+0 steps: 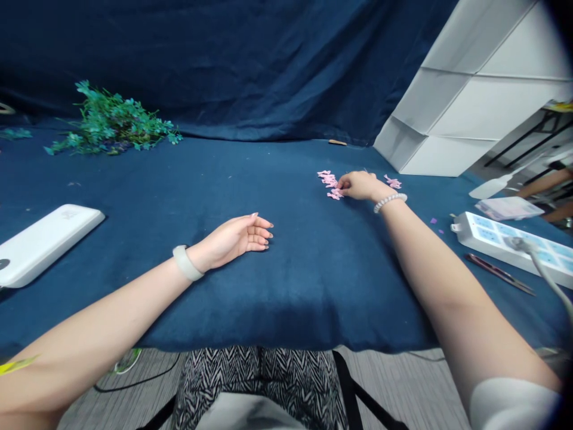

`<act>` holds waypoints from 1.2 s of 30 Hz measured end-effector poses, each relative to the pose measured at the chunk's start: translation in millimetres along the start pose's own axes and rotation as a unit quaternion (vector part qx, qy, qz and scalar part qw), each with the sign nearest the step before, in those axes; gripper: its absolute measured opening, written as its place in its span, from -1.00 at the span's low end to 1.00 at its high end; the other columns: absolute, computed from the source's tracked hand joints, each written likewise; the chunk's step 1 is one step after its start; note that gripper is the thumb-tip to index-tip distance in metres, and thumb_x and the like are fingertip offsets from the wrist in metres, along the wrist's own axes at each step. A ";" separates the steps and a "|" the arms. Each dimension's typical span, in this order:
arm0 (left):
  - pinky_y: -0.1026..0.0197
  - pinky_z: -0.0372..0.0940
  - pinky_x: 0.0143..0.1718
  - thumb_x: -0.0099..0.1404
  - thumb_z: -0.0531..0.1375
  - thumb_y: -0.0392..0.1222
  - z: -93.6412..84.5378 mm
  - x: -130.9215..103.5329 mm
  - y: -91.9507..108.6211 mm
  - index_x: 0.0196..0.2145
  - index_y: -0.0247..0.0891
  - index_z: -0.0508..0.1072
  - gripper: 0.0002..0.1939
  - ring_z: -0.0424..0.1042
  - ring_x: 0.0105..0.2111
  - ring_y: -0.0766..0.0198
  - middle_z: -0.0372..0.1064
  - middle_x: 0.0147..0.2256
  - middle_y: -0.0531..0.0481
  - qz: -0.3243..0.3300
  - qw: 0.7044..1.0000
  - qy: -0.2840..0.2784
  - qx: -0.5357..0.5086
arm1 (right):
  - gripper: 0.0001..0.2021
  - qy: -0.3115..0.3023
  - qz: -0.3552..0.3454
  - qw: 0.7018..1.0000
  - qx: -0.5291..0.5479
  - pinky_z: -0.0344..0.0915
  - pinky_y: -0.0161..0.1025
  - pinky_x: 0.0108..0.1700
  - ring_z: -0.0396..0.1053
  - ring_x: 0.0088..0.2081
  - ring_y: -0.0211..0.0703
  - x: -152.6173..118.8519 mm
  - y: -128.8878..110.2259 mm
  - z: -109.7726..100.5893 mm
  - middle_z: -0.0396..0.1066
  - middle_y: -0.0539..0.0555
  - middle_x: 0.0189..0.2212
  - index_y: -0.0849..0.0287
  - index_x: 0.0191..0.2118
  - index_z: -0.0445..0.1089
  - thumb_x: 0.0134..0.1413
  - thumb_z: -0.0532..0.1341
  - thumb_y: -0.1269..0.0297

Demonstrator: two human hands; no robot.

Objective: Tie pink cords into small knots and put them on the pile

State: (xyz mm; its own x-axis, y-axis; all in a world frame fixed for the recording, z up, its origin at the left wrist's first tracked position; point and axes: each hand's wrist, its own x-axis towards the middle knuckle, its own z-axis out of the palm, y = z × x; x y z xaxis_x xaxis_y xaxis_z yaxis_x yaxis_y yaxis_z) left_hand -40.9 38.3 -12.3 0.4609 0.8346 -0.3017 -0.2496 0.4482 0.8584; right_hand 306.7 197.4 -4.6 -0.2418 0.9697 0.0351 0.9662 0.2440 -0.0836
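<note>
The right hand (pixel 360 185), with a pale beaded bracelet (pixel 390 202) at its wrist, is at a loose cluster of small, pink, bow-like pieces (pixel 329 178) towards the back edge of the desk (pixel 290 286), right of its middle. Thumb and forefinger are bent towards each other at the cluster's near end; I cannot tell whether they pinch a piece or only touch it. More pink bow-like pieces (pixel 393 181) lie just beyond that hand, towards the back right corner, near a tall white panelled box (pixel 441 155).

The left hand (pixel 242 237), below a smooth pale bangle (pixel 187 263), is loosely open above the blue cloth nearer the front edge, fingers gently curved.

Along the right edge are a white power strip with blue socket faces (pixel 514 242) and slim dark-red tweezers (pixel 499 273). A white rounded power bank (pixel 49 242) lies at the left edge; bluish-green artificial flowers (pixel 119 122) lie in the back left corner.
</note>
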 end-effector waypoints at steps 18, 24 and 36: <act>0.19 0.37 -0.21 0.41 0.01 -0.10 -0.2 0.4 -1.7 -0.23 -0.42 0.49 -0.65 0.44 -0.38 0.30 0.43 -0.35 -0.13 0.000 1.000 0.005 0.013 | -0.80 -0.040 -0.005 0.999 0.009 0.34 -0.12 -0.12 0.44 -0.21 -0.02 4.7 3.9 -6.9 0.52 0.08 -0.24 0.06 -0.24 0.50 -0.02 0.26 0.16; 0.19 0.37 -0.22 0.40 0.02 -0.11 0.8 0.4 -1.3 -0.25 -0.42 0.49 -0.66 0.44 -0.38 0.31 0.43 -0.35 -0.12 0.003 1.000 0.001 0.005 | -0.91 -0.084 -0.003 0.996 -0.003 0.32 -0.14 -0.26 0.43 -0.35 -0.07 4.3 -3.1 -11.9 0.52 0.04 -0.38 0.08 -0.41 0.50 -0.06 0.23 0.34; 0.20 0.37 -0.23 0.40 0.03 -0.09 1.1 -0.2 -1.5 -0.24 -0.42 0.47 -0.66 0.44 -0.40 0.31 0.43 -0.36 -0.13 0.005 1.000 0.004 0.015 | -0.79 -0.012 0.050 0.998 0.025 0.36 -0.15 -0.20 0.45 -0.26 -0.03 -4.4 18.2 -17.2 0.52 0.09 -0.29 0.09 -0.23 0.49 0.02 0.23 0.16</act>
State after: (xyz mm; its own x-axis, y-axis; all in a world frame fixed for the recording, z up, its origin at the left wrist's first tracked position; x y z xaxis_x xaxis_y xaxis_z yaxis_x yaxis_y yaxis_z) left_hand -39.6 37.2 -13.1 0.4522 0.8411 -0.2967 -0.2282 0.4307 0.8732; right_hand 326.9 197.3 10.8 -0.1468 0.9892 -0.0002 0.9800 0.1454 -0.1356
